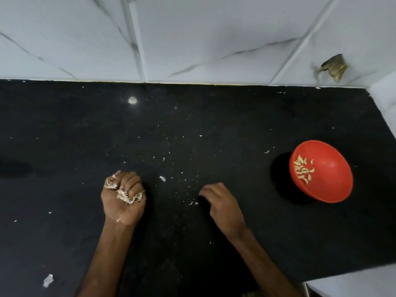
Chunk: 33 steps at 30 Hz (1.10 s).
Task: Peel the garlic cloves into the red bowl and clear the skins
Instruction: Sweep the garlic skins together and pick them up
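Observation:
My left hand (pixel 123 198) is a fist on the black counter, gripping a bunch of pale garlic skins (pixel 126 196) that poke out between the fingers. My right hand (pixel 220 200) rests beside it with fingers curled down; its fingertips touch the counter near a few small skin flakes (pixel 192 203), and I cannot see anything held in it. The red bowl (pixel 330 189) stands at the right and holds several peeled garlic cloves (pixel 303 169).
Small skin scraps lie scattered over the black counter (pixel 192 125), with larger flakes at centre (pixel 162 178) and front left (pixel 48 280). A white marble-tiled wall (pixel 192 39) backs the counter. The wall has a broken hole (pixel 335 67) at the upper right.

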Motion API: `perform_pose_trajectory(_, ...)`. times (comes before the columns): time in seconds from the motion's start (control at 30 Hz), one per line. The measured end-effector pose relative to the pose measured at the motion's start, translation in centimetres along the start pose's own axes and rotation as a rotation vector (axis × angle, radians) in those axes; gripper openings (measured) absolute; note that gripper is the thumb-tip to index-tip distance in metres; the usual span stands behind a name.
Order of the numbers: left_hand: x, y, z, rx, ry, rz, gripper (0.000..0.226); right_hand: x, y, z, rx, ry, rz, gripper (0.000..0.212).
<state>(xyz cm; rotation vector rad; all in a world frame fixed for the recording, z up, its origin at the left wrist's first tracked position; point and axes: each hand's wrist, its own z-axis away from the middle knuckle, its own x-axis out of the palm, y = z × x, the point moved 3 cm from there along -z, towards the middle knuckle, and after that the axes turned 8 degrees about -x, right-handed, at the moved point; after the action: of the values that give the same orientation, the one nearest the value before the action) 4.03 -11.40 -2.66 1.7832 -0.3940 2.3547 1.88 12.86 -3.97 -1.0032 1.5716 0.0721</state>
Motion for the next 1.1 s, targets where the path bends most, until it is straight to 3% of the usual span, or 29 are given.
perform_pose_trajectory(0.1,-0.2,-0.3,-0.4,-0.027,-0.011,-0.005,0.037,-4.0,6.0,-0.2,0.37,0.382,-0.022,0.03)
perform_pose_trajectory(0.17,-0.5,0.0,0.1,-0.033,-0.022,-0.001,0.037,-6.2,9.7,-0.8,0.518,0.516,0.02,0.02)
perform_pose_trajectory(0.4,-0.9,1.9,3.6,-0.023,-0.04,0.005,0.035,-6.3,13.3,-4.8,0.732,0.414,0.238,0.042)
perform_pose_trajectory(0.53,-0.9,2.3,3.9,0.004,-0.024,-0.021,0.034,-2.4,9.1,-8.8,0.462,0.27,0.149,0.052)
perform_pose_trajectory(0.7,-0.4,2.7,3.4,0.025,-0.037,-0.026,0.033,3.2,1.9,-14.6,0.111,0.076,0.009,0.035)
perform_pose_trajectory(0.9,-1.2,3.4,4.3,0.026,-0.02,-0.019,0.031,5.6,-3.3,-11.2,-0.391,-0.231,-0.162,0.033)
perform_pose_trajectory(1.0,-1.4,3.5,4.7,0.017,-0.031,-0.034,0.029,4.3,-2.3,-7.3,-0.475,-0.333,-0.132,0.038)
perform_pose_trajectory(1.1,-1.5,3.6,4.8,0.02,-0.015,-0.043,0.029,1.5,-0.6,-3.4,-0.438,-0.349,-0.088,0.038)
